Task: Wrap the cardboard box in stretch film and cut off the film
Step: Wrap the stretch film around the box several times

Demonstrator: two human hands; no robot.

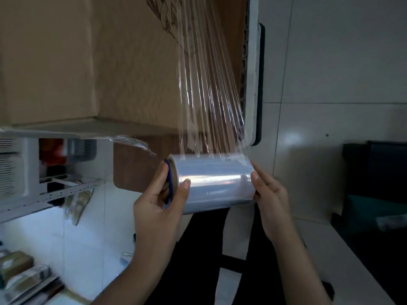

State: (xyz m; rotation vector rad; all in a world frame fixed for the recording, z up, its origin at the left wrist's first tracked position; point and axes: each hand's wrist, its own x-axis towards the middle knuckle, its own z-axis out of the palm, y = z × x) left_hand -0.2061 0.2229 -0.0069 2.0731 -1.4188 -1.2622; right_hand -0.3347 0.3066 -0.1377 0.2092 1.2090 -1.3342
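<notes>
A large brown cardboard box (88,62) fills the upper left of the view. A roll of clear stretch film (214,182) lies level below its lower right corner. My left hand (158,203) grips the roll's left end, by the blue-rimmed core. My right hand (269,194) holds its right end. A taut, streaked sheet of film (207,84) runs from the roll up along the box's right side. Loose film (130,140) clings under the box's bottom edge.
A white shelf unit (44,194) with vented panels stands at the left under the box. Boxes and packets (24,276) lie on the pale tiled floor at lower left. A dark container (374,190) sits at the right. A white panel with a black edge (256,84) rises behind the box.
</notes>
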